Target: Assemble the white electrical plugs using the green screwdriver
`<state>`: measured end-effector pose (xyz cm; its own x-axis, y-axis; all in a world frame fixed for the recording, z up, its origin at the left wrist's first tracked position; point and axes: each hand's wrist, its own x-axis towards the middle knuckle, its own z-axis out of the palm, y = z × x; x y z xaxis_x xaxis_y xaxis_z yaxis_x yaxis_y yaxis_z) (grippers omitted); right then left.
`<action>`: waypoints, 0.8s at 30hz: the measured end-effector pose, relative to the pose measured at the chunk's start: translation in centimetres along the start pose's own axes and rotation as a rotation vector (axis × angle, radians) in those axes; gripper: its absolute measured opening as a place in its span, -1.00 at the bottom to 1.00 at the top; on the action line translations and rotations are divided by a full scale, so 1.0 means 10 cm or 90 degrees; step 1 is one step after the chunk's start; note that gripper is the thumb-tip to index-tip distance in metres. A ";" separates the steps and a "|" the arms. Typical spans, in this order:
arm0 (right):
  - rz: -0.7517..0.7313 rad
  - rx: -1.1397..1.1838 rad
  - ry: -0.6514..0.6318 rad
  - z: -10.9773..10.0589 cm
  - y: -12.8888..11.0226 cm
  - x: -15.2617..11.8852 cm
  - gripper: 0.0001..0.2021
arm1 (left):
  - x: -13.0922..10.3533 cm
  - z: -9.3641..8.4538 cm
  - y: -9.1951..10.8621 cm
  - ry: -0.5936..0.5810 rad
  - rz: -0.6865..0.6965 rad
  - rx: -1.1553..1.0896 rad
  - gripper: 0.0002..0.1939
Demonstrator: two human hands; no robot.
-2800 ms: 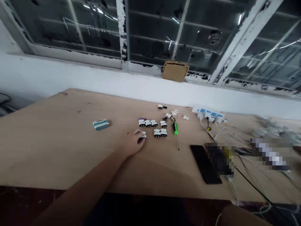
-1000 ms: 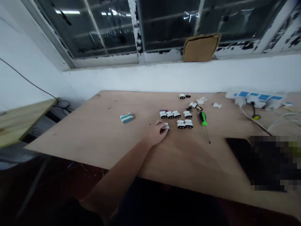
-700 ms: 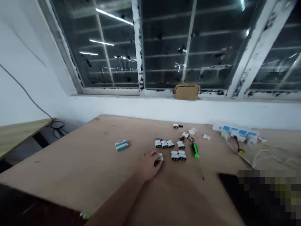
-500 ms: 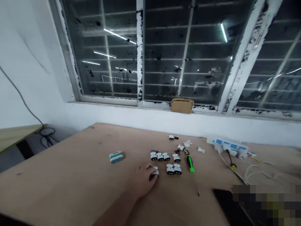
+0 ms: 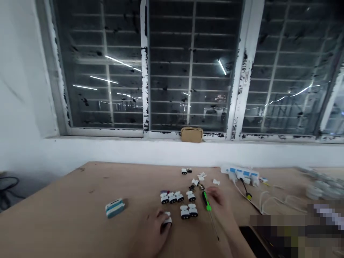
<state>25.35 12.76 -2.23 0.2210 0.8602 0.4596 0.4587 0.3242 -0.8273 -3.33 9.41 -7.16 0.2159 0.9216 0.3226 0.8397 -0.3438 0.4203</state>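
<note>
My left hand (image 5: 154,227) has its fingers closed round a small white and black piece (image 5: 168,218) on the table. Beside the green and black screwdriver (image 5: 206,201) is my right hand (image 5: 217,202); its fingers are blurred, and whether they grip the handle is unclear. Several similar white pieces with black bases stand between the hands, among them a pair (image 5: 188,211) and a row (image 5: 172,197). Small white parts (image 5: 201,176) and dark bits lie behind the screwdriver. A blue and white box-like object (image 5: 114,208) rests to the left.
A white power strip (image 5: 240,172) with plugs and cables lies at the back right of the wooden table (image 5: 67,200). Near the front right is a dark flat device (image 5: 254,240). On the windowsill sits a brown pouch-like object (image 5: 191,135).
My right hand has come into view beside the screwdriver. My left hand stays at the same white piece. The camera view has shifted right and up.
</note>
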 end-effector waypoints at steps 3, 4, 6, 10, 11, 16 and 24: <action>-0.053 -0.059 -0.141 0.21 -0.03 -0.04 -0.87 | 0.07 0.02 -0.04 -0.008 0.026 0.001 -0.67; -0.078 -0.081 -0.175 0.28 -0.06 -0.08 -0.89 | 0.10 0.03 -0.06 -0.009 0.030 0.003 -0.66; -0.122 -0.120 -0.220 0.37 -0.11 -0.18 -0.87 | 0.16 0.05 -0.08 -0.012 0.036 0.010 -0.66; -0.221 -0.240 -0.270 0.44 -0.14 -0.39 -0.77 | 0.27 0.08 -0.10 0.006 0.061 0.023 -0.74; -0.238 -0.273 -0.277 0.45 -0.13 -0.43 -0.76 | 0.28 0.08 -0.09 0.012 0.073 0.018 -0.75; -0.274 -0.345 -0.284 0.46 -0.04 -0.46 -0.72 | 0.29 -0.01 -0.04 0.026 0.140 -0.045 -0.73; -0.260 -0.336 -0.243 0.39 0.12 -0.32 -0.76 | 0.28 -0.06 -0.18 0.010 0.121 -0.087 -0.75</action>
<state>21.84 11.92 -5.99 -0.3219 0.8202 0.4729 0.8113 0.4964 -0.3087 -4.56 12.54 -6.48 0.3553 0.8354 0.4194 0.7089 -0.5333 0.4616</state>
